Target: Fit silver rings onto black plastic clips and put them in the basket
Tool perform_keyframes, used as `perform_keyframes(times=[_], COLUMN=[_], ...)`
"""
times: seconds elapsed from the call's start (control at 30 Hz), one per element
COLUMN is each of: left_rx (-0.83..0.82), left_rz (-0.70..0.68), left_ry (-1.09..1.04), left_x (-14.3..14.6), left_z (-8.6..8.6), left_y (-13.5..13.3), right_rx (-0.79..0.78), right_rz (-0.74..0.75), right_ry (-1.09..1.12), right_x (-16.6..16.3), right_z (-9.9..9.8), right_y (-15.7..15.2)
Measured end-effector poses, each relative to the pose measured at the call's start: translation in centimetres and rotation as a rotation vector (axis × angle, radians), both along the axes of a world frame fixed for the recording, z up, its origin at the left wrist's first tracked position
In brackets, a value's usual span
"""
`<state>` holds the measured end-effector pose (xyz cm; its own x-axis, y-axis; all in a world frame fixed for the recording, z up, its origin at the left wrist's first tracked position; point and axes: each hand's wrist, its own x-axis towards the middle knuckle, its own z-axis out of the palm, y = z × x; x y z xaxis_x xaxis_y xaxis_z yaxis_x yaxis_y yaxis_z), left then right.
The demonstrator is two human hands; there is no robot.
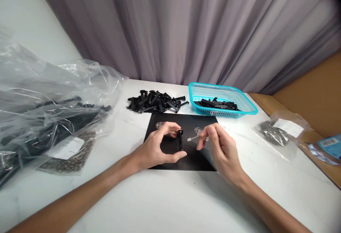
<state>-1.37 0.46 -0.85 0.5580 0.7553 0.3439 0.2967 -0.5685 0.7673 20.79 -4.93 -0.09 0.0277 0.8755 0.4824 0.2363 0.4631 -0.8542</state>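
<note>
My left hand (157, 146) pinches a small black plastic part (180, 140) between thumb and fingers, holding it upright above the black mat (173, 165). To its right, my right hand (221, 147) grips a thin stick (194, 138) with a whitish tip that points at the part, a short gap between them. Whether the tip carries anything is too small to tell. On the mat lie two small heaps of shiny metal pieces: one heap (160, 124) behind my left hand, the other heap (197, 130) partly covered by my right fingers.
Behind the mat are a pile of black plastic parts (154, 101) and a blue basket (250, 109) holding similar parts. Large clear bags (53, 84) fill the left side. On the right lie a bag of metal pieces (274, 133) and a blue-labelled packet (329, 149). A curtain (170, 30) hangs behind.
</note>
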Motion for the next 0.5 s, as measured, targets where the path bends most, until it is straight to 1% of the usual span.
perform_keyframes(times=[0.1, 0.2, 0.33, 0.5], left_rx=[-0.012, -0.032, -0.033, -0.031], left_rz=[-0.005, -0.043, -0.091, -0.104], left_ry=[0.001, -0.019, -0.038, -0.044], left_x=[0.03, 0.08, 0.09, 0.14], left_z=[0.18, 0.21, -0.04, -0.12], left_y=[-0.1, -0.19, -0.23, -0.2], right_rx=[0.021, 0.023, -0.023, -0.072], right_rz=[-0.017, -0.012, 0.05, 0.109], right_ry=[-0.003, -0.001, 0.014, 0.064], right_x=[0.03, 0.03, 0.04, 0.02], right_z=[-0.08, 0.01, 0.17, 0.2], right_y=[0.07, 0.21, 0.45, 0.61])
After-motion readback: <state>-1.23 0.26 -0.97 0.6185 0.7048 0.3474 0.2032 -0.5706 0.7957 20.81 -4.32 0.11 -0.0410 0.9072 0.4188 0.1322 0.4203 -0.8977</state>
